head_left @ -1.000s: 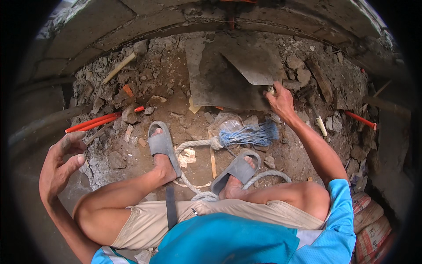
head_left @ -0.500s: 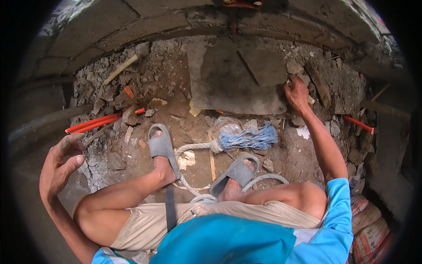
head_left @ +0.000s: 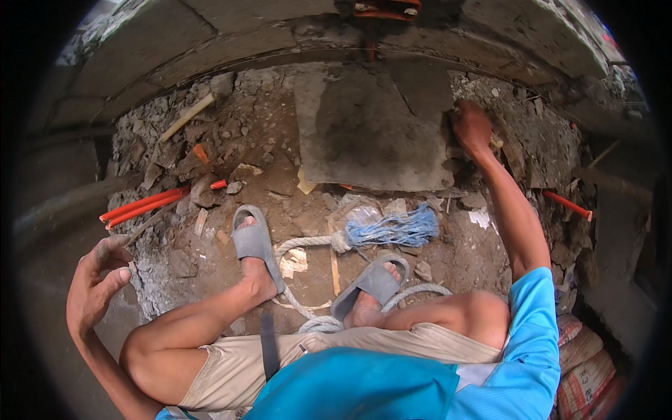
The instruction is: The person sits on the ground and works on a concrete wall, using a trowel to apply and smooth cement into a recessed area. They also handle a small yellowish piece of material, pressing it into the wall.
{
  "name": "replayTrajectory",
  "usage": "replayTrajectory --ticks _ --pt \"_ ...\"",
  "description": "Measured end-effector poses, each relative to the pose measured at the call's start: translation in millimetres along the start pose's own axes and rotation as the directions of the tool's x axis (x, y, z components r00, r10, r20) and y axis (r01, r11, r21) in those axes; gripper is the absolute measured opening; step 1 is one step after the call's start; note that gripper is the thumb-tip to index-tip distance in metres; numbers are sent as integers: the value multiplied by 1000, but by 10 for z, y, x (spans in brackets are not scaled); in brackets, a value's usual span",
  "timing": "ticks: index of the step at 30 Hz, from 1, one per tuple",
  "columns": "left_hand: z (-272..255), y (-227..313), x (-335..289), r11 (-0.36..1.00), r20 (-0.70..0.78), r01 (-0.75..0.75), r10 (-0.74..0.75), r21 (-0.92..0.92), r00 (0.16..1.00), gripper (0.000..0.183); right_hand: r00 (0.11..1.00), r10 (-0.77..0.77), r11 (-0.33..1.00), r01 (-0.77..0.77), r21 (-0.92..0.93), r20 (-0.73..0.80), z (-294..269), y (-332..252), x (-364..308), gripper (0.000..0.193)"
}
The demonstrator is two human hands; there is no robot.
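Observation:
My right hand (head_left: 472, 129) is closed at the right edge of a flat grey sheet (head_left: 308, 129) on the rubble, its fingers curled. Under them seems to be the edge of a smaller flat grey piece (head_left: 428, 92), lying over the sheet's far right part; I cannot make out its kind. A large dark patch, wet-looking, covers much of the sheet. Over at the left, my left hand (head_left: 103, 281) hangs in the air near my knee, fingers loosely bent and thumb apart, holding nothing.
A thick rope (head_left: 308, 241) with a frayed blue end (head_left: 399, 229) lies around my sandalled feet. Orange-red pipes (head_left: 143, 205) stick out at left, another pipe (head_left: 568, 204) at right. Concrete (head_left: 280, 31) walls the far side. Filled sacks (head_left: 584, 374) lie at lower right.
My right hand has moved slightly farther away, and the smaller flat piece has shifted away with it, baring more of the dark patch. My left hand stays nearly where it was.

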State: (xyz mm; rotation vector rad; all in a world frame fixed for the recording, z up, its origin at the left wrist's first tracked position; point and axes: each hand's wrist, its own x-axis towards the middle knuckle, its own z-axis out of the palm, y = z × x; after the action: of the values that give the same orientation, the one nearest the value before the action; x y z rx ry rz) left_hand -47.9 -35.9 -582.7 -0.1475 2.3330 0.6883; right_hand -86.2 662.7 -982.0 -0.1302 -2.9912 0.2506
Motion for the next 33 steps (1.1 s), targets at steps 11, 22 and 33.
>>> replayTrajectory --ticks 11,22,33 --pt "-2 66 65 998 15 -61 61 18 998 71 929 -349 927 323 -188 -124 -387 -14 109 29" --pt "48 200 108 996 19 -83 83 21 996 71 882 -472 824 433 -366 -19 -194 -397 702 32" --pt "27 223 140 998 51 -66 65 18 997 70 955 -297 954 296 36 10 -403 26 -12 38"
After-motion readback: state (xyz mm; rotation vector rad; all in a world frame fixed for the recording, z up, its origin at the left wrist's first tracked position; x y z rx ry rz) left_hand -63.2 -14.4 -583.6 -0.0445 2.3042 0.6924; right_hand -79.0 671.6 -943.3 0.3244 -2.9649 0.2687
